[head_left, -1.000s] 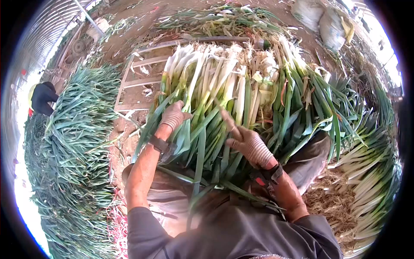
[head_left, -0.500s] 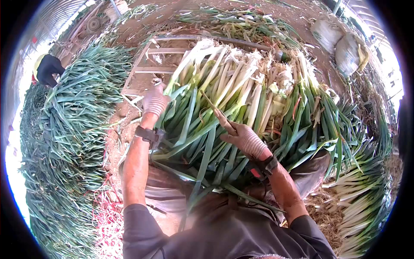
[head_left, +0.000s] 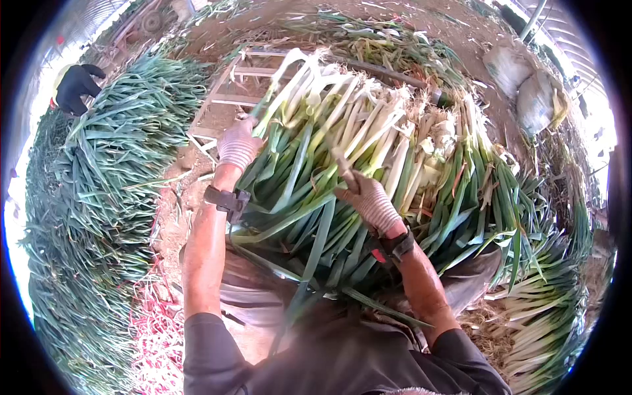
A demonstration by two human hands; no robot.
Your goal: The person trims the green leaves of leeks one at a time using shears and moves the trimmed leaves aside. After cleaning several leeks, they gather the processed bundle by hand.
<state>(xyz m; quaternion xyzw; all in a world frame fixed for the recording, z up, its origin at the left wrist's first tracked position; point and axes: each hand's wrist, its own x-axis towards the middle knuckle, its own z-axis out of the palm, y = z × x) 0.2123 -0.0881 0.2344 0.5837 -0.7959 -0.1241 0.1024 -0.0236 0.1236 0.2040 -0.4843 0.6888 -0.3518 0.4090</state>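
Note:
My left hand (head_left: pixel 238 143), in a striped glove, is closed around a leek (head_left: pixel 275 87) whose pale root end points up and to the right. Gripped in my gloved right hand (head_left: pixel 372 201) is a knife (head_left: pixel 343 166); its handle shows, while the blade is blurred over the leaves. Between and beyond both hands lies a thick heap of leeks (head_left: pixel 368 125), white ends away from me and green leaves over my lap. Both wrists carry dark straps.
A slatted frame (head_left: pixel 227 99) lies under the heap's far left side. More leeks are piled left (head_left: pixel 125 158) and lower right (head_left: pixel 536 316). Red and white strips (head_left: pixel 158 336) litter the ground. Sacks (head_left: pixel 533 99) stand far right; a person (head_left: pixel 78 89) bends at far left.
My left hand has stayed close to the heap's left edge, and the leek in it now stands out more clearly. The knife has shifted slightly and its blade is more blurred. The view has tilted a little.

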